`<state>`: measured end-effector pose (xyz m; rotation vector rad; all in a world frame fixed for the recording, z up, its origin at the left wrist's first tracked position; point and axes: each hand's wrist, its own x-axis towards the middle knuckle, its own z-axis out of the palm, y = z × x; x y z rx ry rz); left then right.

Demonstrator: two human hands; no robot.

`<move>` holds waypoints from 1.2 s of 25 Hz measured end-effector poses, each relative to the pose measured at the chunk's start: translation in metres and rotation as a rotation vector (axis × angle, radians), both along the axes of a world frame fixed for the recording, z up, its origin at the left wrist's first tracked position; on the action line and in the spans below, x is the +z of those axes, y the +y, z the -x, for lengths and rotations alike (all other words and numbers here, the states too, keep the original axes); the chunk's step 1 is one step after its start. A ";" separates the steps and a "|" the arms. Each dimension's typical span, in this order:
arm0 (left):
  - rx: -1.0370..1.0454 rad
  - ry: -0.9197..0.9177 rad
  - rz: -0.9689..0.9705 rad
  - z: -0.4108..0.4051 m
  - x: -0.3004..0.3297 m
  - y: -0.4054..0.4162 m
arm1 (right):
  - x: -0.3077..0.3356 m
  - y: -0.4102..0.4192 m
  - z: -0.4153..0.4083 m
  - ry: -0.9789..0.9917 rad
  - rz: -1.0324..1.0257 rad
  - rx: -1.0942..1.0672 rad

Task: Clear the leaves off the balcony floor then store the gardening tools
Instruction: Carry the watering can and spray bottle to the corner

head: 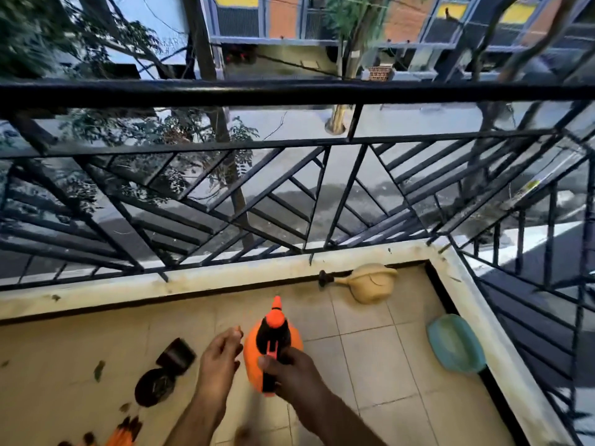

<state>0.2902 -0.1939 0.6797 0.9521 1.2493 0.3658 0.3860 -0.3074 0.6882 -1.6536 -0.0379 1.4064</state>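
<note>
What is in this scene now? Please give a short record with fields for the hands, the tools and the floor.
right hand: grips the handle of the orange spray bottle, held above the floor
left hand: beside the bottle, fingers loosely curled, holding nothing
watering can: beige, on the floor by the railing wall, near the corner
dustpan: teal, against the right wall
black pots: two, lying on the floor at left
leaves: a few on the tiles at left
</note>
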 end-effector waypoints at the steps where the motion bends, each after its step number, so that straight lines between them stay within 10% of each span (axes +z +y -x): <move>1: 0.010 0.026 0.028 -0.004 -0.011 0.003 | -0.014 0.012 -0.005 0.023 0.007 -0.058; 18: 0.067 0.002 0.365 -0.154 -0.366 0.000 | -0.458 0.190 -0.167 0.033 -0.079 -0.495; 30: -0.121 0.093 0.074 -0.168 -0.549 0.060 | -0.573 0.228 -0.187 -0.200 -0.002 -0.487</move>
